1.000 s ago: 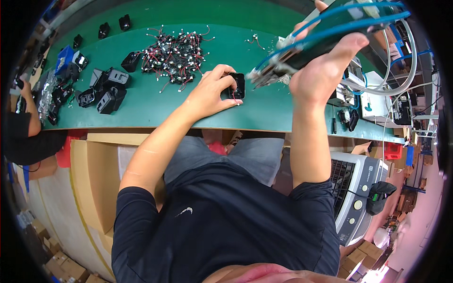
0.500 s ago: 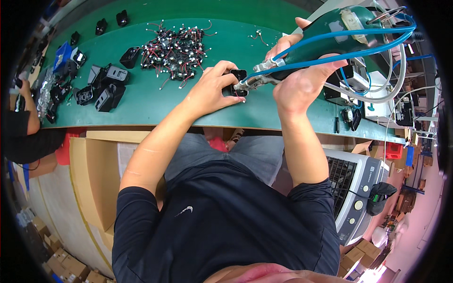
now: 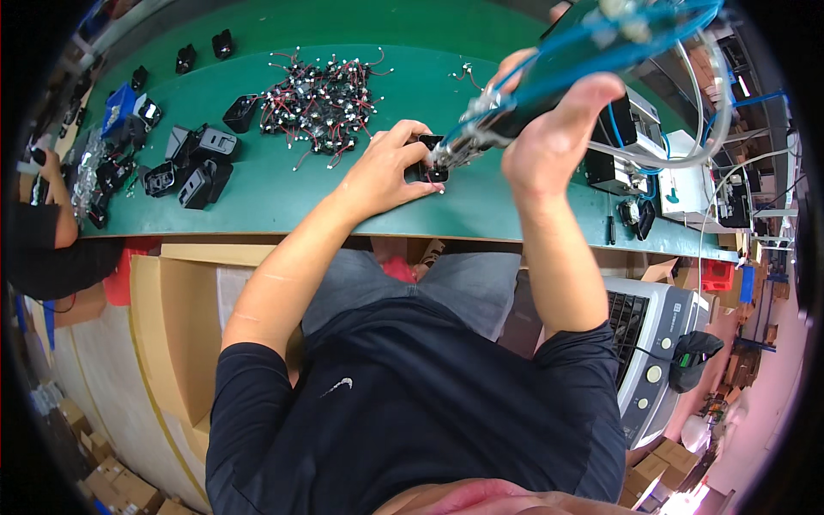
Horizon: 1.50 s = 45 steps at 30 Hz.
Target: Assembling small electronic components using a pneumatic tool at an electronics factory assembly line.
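My left hand [image 3: 390,167] is curled around a small black plastic housing [image 3: 436,175] on the green bench, its fingers and thumb at the left and front sides. A short red wire shows at the housing. My right hand [image 3: 554,142] grips a dark green air screwdriver [image 3: 558,73] with blue hoses and a metal nose. The tool slants down to the left, and its tip meets the housing between my left fingers. The tool's rear end is blurred and partly cut off at the top. The exact contact point is hard to make out.
A heap of small black parts with red wires [image 3: 316,107] lies beyond my left hand. Several black housings [image 3: 204,159] stand further left, near a blue bin [image 3: 118,107]. Metal boxes [image 3: 622,172] and a screwdriver [image 3: 611,229] are at right. Another person's arm [image 3: 56,193] shows far left.
The air screwdriver has swung steeper, its rear end rising toward the top edge, with my right hand still around it. My left hand stays on the housing.
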### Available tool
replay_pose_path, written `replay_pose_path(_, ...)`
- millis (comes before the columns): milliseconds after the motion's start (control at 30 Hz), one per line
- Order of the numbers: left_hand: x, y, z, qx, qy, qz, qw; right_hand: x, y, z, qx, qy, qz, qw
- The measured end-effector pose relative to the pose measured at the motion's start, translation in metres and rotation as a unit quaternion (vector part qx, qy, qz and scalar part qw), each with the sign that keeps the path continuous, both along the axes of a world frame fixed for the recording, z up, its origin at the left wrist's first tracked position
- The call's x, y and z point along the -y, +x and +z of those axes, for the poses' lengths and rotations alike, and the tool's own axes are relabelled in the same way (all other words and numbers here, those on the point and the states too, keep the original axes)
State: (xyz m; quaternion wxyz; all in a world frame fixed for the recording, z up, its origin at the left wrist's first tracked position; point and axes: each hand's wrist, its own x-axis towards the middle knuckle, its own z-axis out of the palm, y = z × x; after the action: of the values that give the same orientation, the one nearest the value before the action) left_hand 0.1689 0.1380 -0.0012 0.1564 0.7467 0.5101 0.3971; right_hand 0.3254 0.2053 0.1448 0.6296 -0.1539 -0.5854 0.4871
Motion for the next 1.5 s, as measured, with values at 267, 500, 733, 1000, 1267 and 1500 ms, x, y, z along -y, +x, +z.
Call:
replay_pose_path(267, -0.002, 0.002, 0.009, -0.003, 0.001, -0.011, 1.0, 0.002, 0.003, 0.137, -0.036, 0.02, -0.169, 0.985)
replay_pose_path(500, 0.002, 0.0, 0.006, 0.013, 0.009, -0.016, 1.0, 0.003, 0.0, 0.07, -0.007, 0.03, -0.054, 0.998)
replay_pose_path(733, 0.001, 0.002, 0.011, -0.005, -0.013, -0.01, 1.0, -0.017, -0.001, 0.016, -0.074, 0.017, 0.015, 0.997)
replay_pose_path(1000, 0.0, 0.0, 0.004, 0.011, 0.016, -0.005, 1.0, 0.012, -0.013, 0.072, -0.062, -0.005, -0.071, 0.996)
replay_pose_path(1267, -0.001, -0.001, 0.003, 0.008, -0.004, -0.008, 1.0, 0.017, -0.021, 0.063, -0.055, -0.005, -0.102, 0.993)
replay_pose_path(1500, -0.001, 0.0, 0.005, 0.018, 0.01, -0.015, 1.0, 0.012, -0.016, 0.025, -0.087, -0.129, 0.058, 0.986)
